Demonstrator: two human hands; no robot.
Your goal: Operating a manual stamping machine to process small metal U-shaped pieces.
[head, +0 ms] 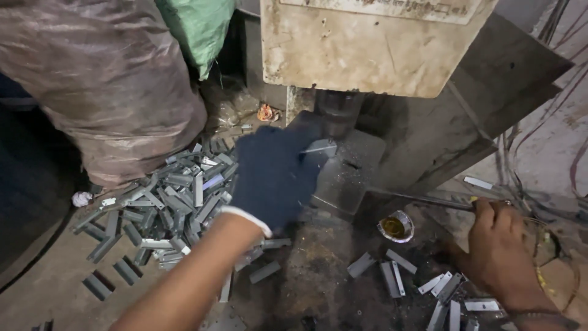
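Gloved left hand (272, 175) is feeding a metal strip (320, 148) under the press ram (335, 110).
Fingers are pinching the strip at its 9 o'clock end; bare right hand (499, 251), at 4 o'clock, is gripping a thin rod (422, 200); better keep fingertips outside the die.

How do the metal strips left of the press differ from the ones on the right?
The left pile of strips is large and heaped, pieces overlapping; the right group of strips is few, lying flat and mostly apart. The left pile sits beside the gloved left hand, which holds one strip at the press bed; the right group lies below the bare right hand, which grips a thin rod. Both are short grey strips of similar shape.
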